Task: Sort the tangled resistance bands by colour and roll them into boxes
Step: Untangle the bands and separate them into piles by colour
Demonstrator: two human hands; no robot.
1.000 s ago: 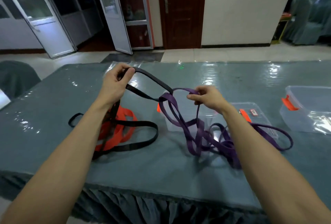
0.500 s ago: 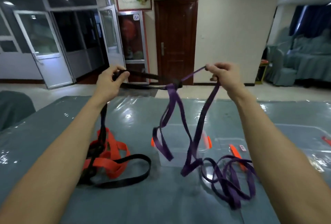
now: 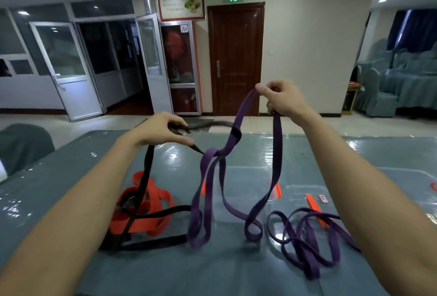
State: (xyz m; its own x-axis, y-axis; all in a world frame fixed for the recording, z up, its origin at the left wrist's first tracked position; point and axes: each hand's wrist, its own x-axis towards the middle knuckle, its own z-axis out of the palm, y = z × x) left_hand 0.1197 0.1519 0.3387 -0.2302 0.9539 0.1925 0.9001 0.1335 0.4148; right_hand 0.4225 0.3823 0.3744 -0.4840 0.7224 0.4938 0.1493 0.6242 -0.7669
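Observation:
My right hand point(image 3: 281, 99) pinches a purple band point(image 3: 275, 161) and holds it up high, so its loops hang down to the table. My left hand point(image 3: 160, 130) grips a black band point(image 3: 145, 172) lower down, above the table's far half. The black band runs right from that hand and passes through a purple loop near the middle, where the two are still entangled. An orange band point(image 3: 151, 222) lies bunched on the table under the black one. More purple band point(image 3: 305, 246) lies coiled at the right. A clear box point(image 3: 246, 172) with orange latches stands behind the hanging loops.
The table point(image 3: 71, 177) has a grey cloth under shiny clear plastic. A clear lid point(image 3: 307, 191) with an orange clip lies right of the box, and another clear box point(image 3: 421, 177) sits at the far right edge. Covered chairs stand at left and back right.
My right hand has risen higher with the purple band, lifting more of it off the table. My left hand has dropped lower with the black band. The camera has tilted up.

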